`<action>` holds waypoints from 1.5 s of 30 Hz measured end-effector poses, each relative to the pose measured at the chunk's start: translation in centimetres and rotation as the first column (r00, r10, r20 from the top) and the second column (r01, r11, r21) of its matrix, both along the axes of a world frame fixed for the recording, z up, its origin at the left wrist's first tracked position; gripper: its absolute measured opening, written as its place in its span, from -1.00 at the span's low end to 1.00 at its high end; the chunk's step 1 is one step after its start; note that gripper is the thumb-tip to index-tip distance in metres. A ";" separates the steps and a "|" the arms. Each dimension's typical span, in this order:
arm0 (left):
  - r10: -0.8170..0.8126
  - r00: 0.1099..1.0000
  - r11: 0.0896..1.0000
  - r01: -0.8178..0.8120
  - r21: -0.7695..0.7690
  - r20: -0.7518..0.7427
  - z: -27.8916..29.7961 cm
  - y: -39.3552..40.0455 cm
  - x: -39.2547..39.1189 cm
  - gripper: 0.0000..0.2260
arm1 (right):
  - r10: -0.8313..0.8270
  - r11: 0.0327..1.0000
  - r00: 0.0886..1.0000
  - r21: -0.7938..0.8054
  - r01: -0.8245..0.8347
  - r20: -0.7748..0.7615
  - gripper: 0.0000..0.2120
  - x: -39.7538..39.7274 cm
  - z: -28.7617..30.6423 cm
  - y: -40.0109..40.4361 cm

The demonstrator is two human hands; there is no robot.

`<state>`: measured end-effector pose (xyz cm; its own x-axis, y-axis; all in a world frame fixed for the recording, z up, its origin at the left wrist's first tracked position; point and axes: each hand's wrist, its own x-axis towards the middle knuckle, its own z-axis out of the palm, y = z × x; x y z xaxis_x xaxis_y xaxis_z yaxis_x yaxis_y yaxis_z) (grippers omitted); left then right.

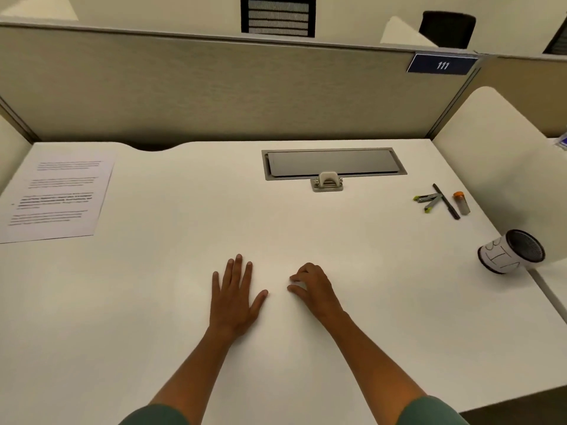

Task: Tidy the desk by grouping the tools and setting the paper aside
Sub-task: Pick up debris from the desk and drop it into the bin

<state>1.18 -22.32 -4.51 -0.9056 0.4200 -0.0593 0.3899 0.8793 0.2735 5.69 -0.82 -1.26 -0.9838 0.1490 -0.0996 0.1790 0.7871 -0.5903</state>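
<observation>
A printed sheet of paper [58, 194] lies flat at the far left of the white desk [184, 332]. At the far right lie a grey stapler with green tips [429, 200], a black pen [446, 201] and a small vial with an orange cap [461, 203], close together. A beige hole punch [327, 181] stands at the back middle. My left hand [234, 297] rests flat on the desk, fingers spread. Just right of it, my right hand [313, 286] rests with fingers loosely curled, holding nothing.
A grey cable hatch [334, 163] is set into the desk behind the hole punch. A black mesh cup with a paper label [511, 251] stands at the right edge. Beige partition walls close the back and right side; chairs stand beyond.
</observation>
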 end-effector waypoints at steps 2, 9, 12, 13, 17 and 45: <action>-0.002 1.000 1.000 0.002 0.000 -0.004 -0.1 0.0 0.0 -0.30 | -0.040 0.999 0.999 -0.022 0.040 -0.005 -0.79 0.0 0.0 -0.1; -0.003 1.000 1.000 0.003 0.008 -0.010 -0.2 -0.1 0.0 -0.28 | -0.065 0.997 0.997 0.046 0.067 -0.043 -0.92 -0.1 0.1 -0.7; -0.006 1.000 1.000 0.006 0.013 -0.008 -0.1 0.0 0.0 -0.28 | -0.063 0.986 0.994 0.150 0.076 -0.092 -0.94 0.1 -0.1 -1.3; -0.005 1.000 1.000 0.005 0.015 -0.009 -0.1 0.0 0.0 -0.28 | -0.055 0.979 0.993 0.191 0.075 -0.104 -0.94 0.1 -0.1 -1.5; -0.004 1.000 1.000 0.004 0.012 -0.006 -0.2 -0.1 -0.1 -0.28 | -0.040 0.941 0.992 0.330 0.078 -0.121 -0.89 0.1 -0.5 -2.0; -0.148 0.989 0.975 0.147 0.167 -0.005 0.3 2.8 0.1 -0.36 | -0.531 0.569 0.823 -0.634 0.524 0.204 -0.92 0.2 2.1 1.8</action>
<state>1.30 -19.53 -4.25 -0.8326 0.5536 0.0162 0.5093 0.7539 0.4151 5.93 0.97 0.89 -0.7530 0.5445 -0.3695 0.4300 -0.0179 -0.9027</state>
